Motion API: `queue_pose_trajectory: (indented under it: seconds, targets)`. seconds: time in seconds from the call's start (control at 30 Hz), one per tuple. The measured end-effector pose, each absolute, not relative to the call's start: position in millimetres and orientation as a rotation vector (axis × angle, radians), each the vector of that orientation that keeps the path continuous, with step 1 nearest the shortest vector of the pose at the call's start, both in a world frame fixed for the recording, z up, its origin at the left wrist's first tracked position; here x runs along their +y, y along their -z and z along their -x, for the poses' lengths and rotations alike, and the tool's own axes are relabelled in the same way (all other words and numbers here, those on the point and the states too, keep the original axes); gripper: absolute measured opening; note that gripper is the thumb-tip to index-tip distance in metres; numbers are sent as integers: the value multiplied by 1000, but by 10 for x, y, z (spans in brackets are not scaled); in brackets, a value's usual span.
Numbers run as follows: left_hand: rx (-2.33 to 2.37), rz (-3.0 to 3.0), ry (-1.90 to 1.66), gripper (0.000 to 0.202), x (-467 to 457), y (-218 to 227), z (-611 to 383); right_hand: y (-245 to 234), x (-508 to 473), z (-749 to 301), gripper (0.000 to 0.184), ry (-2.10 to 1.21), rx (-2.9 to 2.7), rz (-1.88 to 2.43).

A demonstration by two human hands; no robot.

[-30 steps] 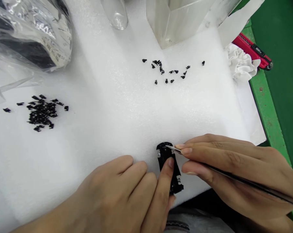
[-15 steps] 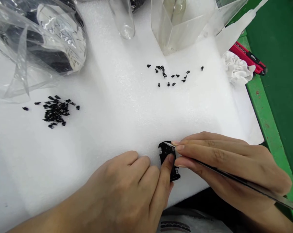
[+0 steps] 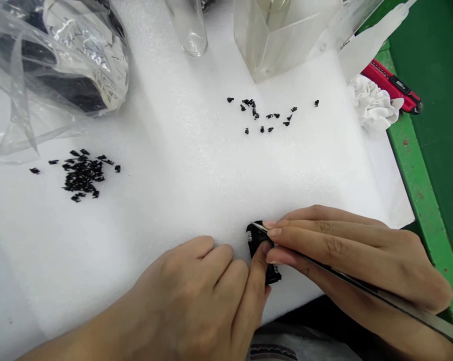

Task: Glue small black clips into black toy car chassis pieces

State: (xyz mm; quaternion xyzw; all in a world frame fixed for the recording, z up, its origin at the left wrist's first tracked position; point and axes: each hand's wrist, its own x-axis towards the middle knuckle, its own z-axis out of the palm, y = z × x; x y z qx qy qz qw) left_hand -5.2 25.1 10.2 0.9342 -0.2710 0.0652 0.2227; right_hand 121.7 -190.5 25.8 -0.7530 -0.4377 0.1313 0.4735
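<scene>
The left hand [image 3: 189,286] lies flat on the foam at 6 o'clock with its fingers pressed together, and the finger nearest the middle [image 3: 257,268] bears down on a small black plastic part [image 3: 273,275]. That part sits on the white foam sheet [image 3: 196,210] at about 5 o'clock, just beside the sheet's near edge. The right hand [image 3: 347,255] comes in from 4 o'clock, its fingers curled close together and pinching slim, dark-bodied tweezers [image 3: 362,285], whose silver tips touch the part's upper edge.

Across the foam, a dense pile of small black pieces [image 3: 82,173] lies at 9 o'clock, and a looser scatter of similar pieces [image 3: 264,113] lies at about 1 o'clock. At 10 o'clock, a clear plastic bag [image 3: 53,65] holds dark items and a crumpled, printed pale sheet; exactly what they are is hard to tell through the film. A clear glass tube [image 3: 187,27] stands tilted near 12 o'clock, its contents unclear. At 1 o'clock, a clear square container [image 3: 282,35] holds something transparent near its top, cut off by the frame. Toward 2 o'clock, a white cloth [image 3: 375,105] lies beside a red utility knife [image 3: 392,85], on a green mat [image 3: 433,75].
</scene>
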Motion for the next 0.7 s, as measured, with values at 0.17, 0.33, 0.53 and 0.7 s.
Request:
queue_pose_trajectory:
  seconds: [0.17, 0.33, 0.53, 0.7]
  targets:
    - [-779, -2653, -161, 40, 236, -73, 85, -211, -2004, -1188, 25, -231, -965, 1894]
    - [-823, -2632, -275, 46, 241, -31, 41, -285, -2015, -1483, 25, -64, -597, 1996]
    - [-811, -2640, -341, 37, 233, 36, 70, -306, -1785, -1838, 22, -93, -563, 1971]
    - [-715, -2697, -297, 32, 176, 61, 78, -181, -1619, -1869, 19, -105, -673, 1906]
